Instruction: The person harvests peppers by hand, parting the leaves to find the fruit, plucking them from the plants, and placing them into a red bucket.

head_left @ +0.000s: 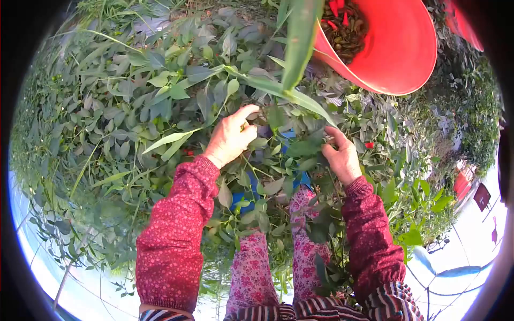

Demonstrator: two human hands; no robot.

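Observation:
My left hand point(234, 134) reaches into the leafy plants point(176, 91), fingers curled with the thumb and index finger apart; whatever may lie behind them is hidden by leaves. To the right, my right hand point(341, 155) is at the foliage, its thumb and index finger bent round a gap beside a leaf, with nothing seen between them. A long green blade point(310, 104) crosses above both hands. A small red pepper point(369, 145) shows among leaves just right of my right hand.
A red bucket point(399, 48) with dark and red peppers point(345, 32) inside stands at the upper right. Below the hands are my legs in flowered trousers point(251, 267) and blue shoes point(244, 195) among stems. A reddish object point(463, 182) lies far right.

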